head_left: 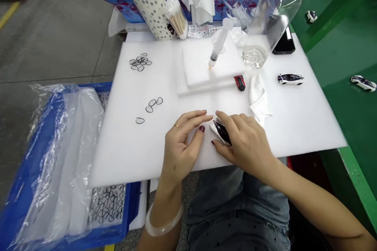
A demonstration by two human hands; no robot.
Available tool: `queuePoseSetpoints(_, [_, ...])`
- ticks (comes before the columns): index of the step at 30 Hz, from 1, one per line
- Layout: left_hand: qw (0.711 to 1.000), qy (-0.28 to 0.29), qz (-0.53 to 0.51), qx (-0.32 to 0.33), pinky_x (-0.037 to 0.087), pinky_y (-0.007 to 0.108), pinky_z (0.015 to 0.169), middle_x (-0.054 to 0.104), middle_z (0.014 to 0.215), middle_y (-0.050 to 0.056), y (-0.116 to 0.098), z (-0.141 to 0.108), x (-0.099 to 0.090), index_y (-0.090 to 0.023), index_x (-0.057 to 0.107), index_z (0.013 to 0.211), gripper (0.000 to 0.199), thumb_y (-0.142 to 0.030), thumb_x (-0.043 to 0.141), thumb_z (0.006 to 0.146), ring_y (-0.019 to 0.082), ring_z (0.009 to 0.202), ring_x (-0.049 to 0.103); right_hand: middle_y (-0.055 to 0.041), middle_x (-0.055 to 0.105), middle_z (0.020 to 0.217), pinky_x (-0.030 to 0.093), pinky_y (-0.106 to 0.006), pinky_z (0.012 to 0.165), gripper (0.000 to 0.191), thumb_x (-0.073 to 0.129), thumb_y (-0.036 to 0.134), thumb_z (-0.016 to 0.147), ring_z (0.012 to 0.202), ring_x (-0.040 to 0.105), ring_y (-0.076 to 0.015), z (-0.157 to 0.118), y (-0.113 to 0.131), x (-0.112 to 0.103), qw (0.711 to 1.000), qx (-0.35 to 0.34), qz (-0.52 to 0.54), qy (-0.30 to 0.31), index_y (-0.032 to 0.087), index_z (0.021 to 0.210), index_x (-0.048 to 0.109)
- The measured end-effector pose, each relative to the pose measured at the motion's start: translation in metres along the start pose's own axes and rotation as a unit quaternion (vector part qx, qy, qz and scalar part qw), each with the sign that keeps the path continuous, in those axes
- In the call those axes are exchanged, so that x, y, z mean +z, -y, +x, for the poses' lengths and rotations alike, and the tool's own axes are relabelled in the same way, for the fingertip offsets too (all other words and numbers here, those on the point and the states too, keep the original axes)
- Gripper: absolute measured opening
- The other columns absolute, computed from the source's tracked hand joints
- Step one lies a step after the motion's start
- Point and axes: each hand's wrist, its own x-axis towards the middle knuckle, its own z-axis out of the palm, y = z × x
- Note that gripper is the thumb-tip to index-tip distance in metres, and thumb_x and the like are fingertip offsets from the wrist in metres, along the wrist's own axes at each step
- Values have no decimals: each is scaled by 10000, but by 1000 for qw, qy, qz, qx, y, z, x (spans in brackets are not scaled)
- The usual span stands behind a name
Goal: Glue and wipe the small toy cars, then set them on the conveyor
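Observation:
My right hand (246,143) grips a small white toy car (221,131) with a dark top, thumb on the near side and fingers along the far side. Part of the car is hidden under the palm. Just left of it, my left hand (184,143) is open above the white foam board (123,157), fingers stretched toward the car and holding nothing. Thin black rings (150,105) lie loose on the board, with a small pile of rings (140,61) farther back. A syringe (219,45) rests tip down on a white foam block (196,66).
At right lies another white toy car (291,79), near a crumpled white cloth (257,94). A red toy car (239,82) touches the block. Behind stand a clear bottle (277,4), a phone (285,43), a dotted tumbler (149,4) and cotton swabs (177,17). A blue tray (118,233) sits lower left.

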Motion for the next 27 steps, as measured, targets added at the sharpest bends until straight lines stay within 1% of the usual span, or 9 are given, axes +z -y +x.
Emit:
queuePoseSetpoints(2, [1000,14,23,7,469,399,1035,640,1195,9,0,0,0,-282,709,1110,250,-165,559,949,213,1157,582,-112,690,854,483,-373,644,500,604,351,889,764,637,-251,-6,6,5,1000,2,28,12,49,1281,531])
queuePoseSetpoints(4, [998,34,57,21,476,411,1023,641,1207,10,0,0,1,-289,702,1130,237,-196,576,952,222,1159,580,-100,701,876,505,-359,658,507,616,385,889,778,651,-235,-12,2,3,997,21,76,6,77,1280,522])
queuePoseSetpoints(6, [993,60,90,42,479,434,1019,633,1243,20,0,0,2,-286,686,1166,245,-215,588,953,237,1173,569,-82,710,855,523,-337,653,392,618,373,900,756,660,-211,-20,-7,-1,993,34,108,-20,114,1192,578])
queuePoseSetpoints(8, [988,84,114,64,484,454,1012,623,1270,32,1,0,4,-278,670,1195,263,-227,612,944,252,1185,555,-69,727,851,536,-320,652,219,602,275,915,741,668,-188,-28,-15,-5,991,27,120,-56,149,1091,640])
queuePoseSetpoints(9, [986,92,122,73,488,459,1007,622,1271,37,1,0,5,-274,666,1199,269,-229,626,937,257,1185,552,-64,738,870,543,-318,663,176,595,222,913,750,672,-181,-32,-17,-5,989,18,127,-68,162,1064,663])
queuePoseSetpoints(12, [983,97,135,82,490,458,1001,621,1263,43,1,0,6,-264,663,1196,284,-210,652,918,257,1174,551,-58,758,947,561,-326,697,212,608,132,882,788,676,-178,-38,-18,-2,987,-9,141,-80,175,1067,703])
queuePoseSetpoints(16, [983,93,144,70,486,441,1003,622,1251,39,-1,0,7,-253,670,1176,282,-177,659,905,245,1169,549,-58,761,949,561,-322,684,201,641,120,861,781,669,-179,-39,-16,2,988,-21,123,-87,157,1042,721])
queuePoseSetpoints(21, [983,93,144,72,487,442,992,630,1234,38,-3,0,8,-250,673,1165,277,-178,671,897,246,1153,556,-42,764,949,558,-319,689,188,639,132,867,781,665,-174,-39,-17,3,990,-27,102,-89,170,1037,710])
queuePoseSetpoints(27, [983,94,145,69,479,450,988,635,1200,42,-1,2,8,-245,677,1142,267,-162,665,889,252,1140,557,-55,764,955,543,-333,649,178,654,153,854,763,642,-185,-40,-15,3,993,-63,29,-97,139,1025,704])
